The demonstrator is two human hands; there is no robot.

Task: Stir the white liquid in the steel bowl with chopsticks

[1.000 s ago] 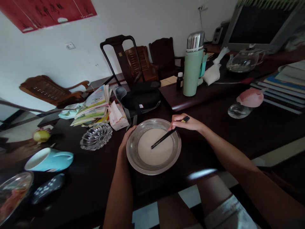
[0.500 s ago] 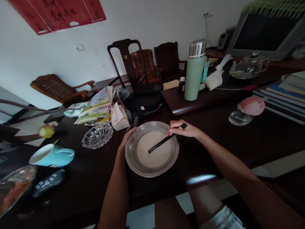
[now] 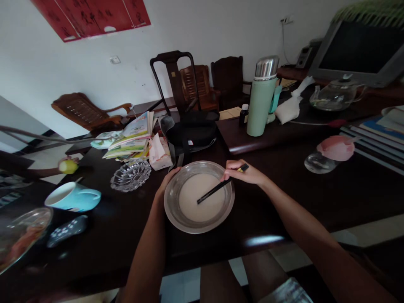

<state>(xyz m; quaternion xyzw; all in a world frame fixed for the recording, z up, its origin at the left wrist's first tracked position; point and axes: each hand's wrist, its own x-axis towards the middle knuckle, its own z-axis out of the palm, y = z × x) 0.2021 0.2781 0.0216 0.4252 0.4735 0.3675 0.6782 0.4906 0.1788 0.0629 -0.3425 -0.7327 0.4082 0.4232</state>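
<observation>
One round, polished-metal bowl holding smooth off-white liquid stands on the dark, glossy tabletop. The left hand's fingers hold its rim; the right hand's grip one pair of slim black chopsticks.

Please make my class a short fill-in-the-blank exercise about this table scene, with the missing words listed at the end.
1. The right hand holds a pair of black ____.
2. The left hand holds the side of the metal bowl, which contains an off-____ liquid.
3. The tall flask has a silver top and a pale ____ body.
4. The handle of the blue mug is on the ____ side of the mug, as pictured.

Missing words: chopsticks; white; green; right.
</observation>
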